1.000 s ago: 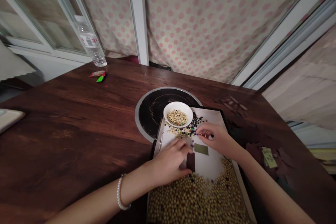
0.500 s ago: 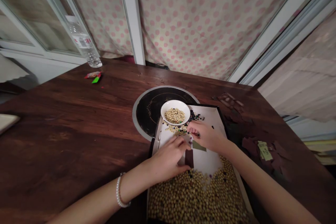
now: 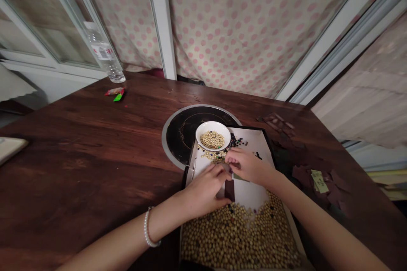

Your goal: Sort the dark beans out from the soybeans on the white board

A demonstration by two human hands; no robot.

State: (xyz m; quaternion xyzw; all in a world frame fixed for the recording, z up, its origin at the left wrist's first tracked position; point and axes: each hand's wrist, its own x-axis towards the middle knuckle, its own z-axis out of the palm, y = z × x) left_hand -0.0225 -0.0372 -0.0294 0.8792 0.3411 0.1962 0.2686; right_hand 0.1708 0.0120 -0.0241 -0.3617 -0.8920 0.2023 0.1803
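A shallow white tray (image 3: 254, 135) with dark outer sides holds many small round beige beads (image 3: 238, 237), heaped at its near end. My left hand (image 3: 206, 190) rests over the tray, thumb spread away from its curled fingers. Beside it lies a dark brown card (image 3: 229, 189). My right hand (image 3: 248, 165) is closed, its fingertips pinched close to the left fingertips. Whatever they pinch is too small and hidden to name. An olive card (image 3: 241, 176) shows partly under the right hand. A white bowl (image 3: 213, 125) with beige beads stands at the tray's far left corner.
Black beads (image 3: 235, 139) lie scattered right of the bowl. A round black plate (image 3: 181, 127) is set in the wooden table (image 3: 95, 144). Brown scraps with a yellowish label (image 3: 319, 181) lie at right. A water bottle (image 3: 106, 53) and small wrappers (image 3: 116, 92) are at back left.
My right hand has shifted slightly left and down, bringing its fingertips closer to the left ones. More black beads show in the tray beyond my right hand.
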